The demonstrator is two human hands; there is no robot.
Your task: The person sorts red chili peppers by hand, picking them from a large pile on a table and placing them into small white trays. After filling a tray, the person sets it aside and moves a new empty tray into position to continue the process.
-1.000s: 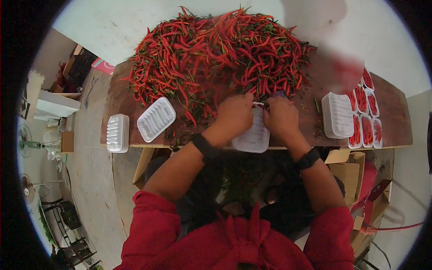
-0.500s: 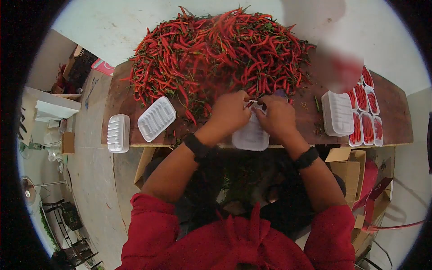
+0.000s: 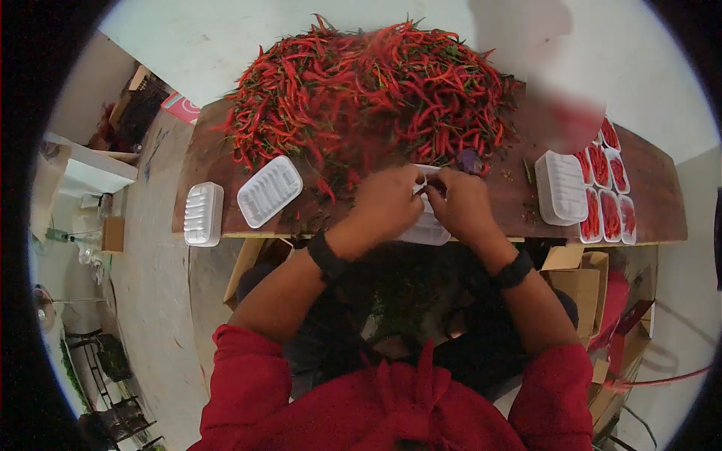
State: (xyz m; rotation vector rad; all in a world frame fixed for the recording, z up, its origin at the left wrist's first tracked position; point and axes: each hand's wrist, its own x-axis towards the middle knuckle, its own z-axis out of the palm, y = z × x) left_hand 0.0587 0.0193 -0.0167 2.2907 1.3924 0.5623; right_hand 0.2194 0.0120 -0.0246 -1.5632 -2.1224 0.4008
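Both my hands meet over a white plastic tray (image 3: pixel 427 229) at the front edge of the brown table. My left hand (image 3: pixel 387 199) has its fingers pinched, and the fingers of my right hand (image 3: pixel 462 201) are closed just beside them. What lies between the fingertips is too small to make out. Behind my hands rises a big heap of red chillies (image 3: pixel 301 98) with green stems. A small purple object (image 3: pixel 470 161) lies just beyond my right hand. One white tray (image 3: pixel 269 192) sits tilted left of my hands.
A stack of white trays (image 3: pixel 203 214) stands at the table's (image 3: pixel 654 180) left end, another stack (image 3: pixel 560 188) to the right. Beside it are several chilli-filled trays (image 3: pixel 611 214). Cardboard boxes (image 3: pixel 579 289) stand below the right side. A blurred patch covers the upper right.
My hands have come closer together over the tray, fingertips now meeting. The purple object shows more fully beside my right hand. The whole view has shifted slightly.
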